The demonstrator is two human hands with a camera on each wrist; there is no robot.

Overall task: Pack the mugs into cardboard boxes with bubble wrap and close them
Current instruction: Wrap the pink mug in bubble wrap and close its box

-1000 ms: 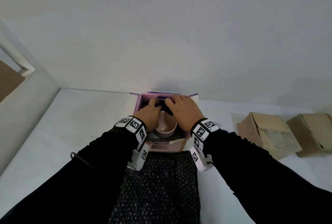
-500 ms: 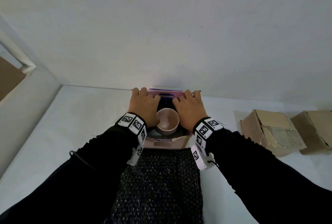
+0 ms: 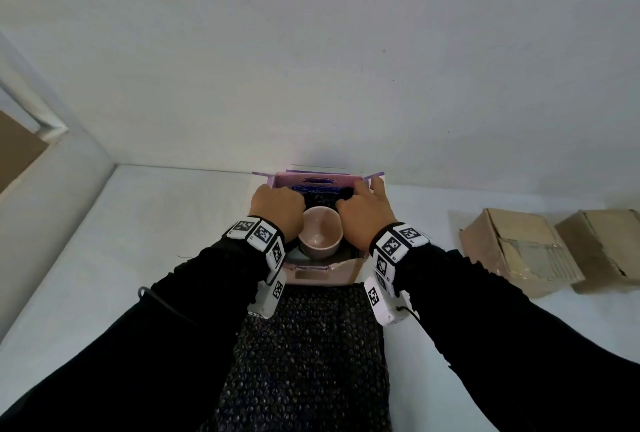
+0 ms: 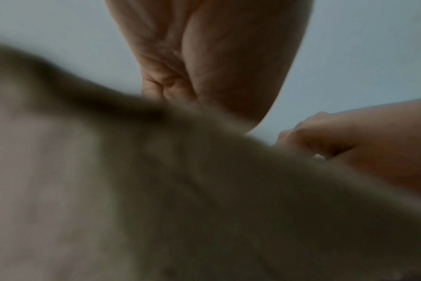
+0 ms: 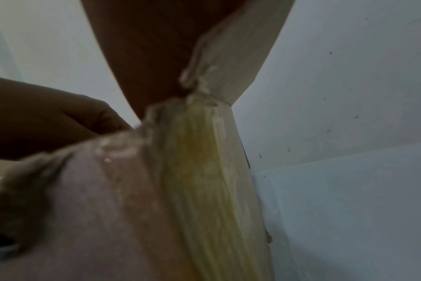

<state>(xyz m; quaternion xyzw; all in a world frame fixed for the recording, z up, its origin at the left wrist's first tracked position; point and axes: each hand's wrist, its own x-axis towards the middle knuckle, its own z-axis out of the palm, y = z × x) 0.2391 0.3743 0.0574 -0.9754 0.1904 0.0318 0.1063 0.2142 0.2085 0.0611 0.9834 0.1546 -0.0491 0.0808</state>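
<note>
A pale pink mug (image 3: 320, 234) stands upright in an open pink box (image 3: 311, 274) against the back wall. A black bubble wrap sheet (image 3: 311, 345) runs from inside the box, over its front wall, toward me. More of the dark wrap shows behind the mug. My left hand (image 3: 275, 206) has its fingers curled down over the box's far left side, with the fingertips hidden. My right hand (image 3: 365, 213) hooks its fingers over the far right corner. The left wrist view shows my left palm (image 4: 204, 57) above the blurred box edge (image 4: 156, 190). The right wrist view shows the taped box corner (image 5: 192, 190).
Two brown cardboard boxes (image 3: 519, 251) (image 3: 602, 244) lie on the white table at the right. A wall (image 3: 311, 50) rises directly behind the pink box. Another wall borders the table on the left.
Both hands have moved from pressing the wrap behind the mug out to the box's sides. My left fingers, flat half a second ago, are now curled. The mug has stayed in place.
</note>
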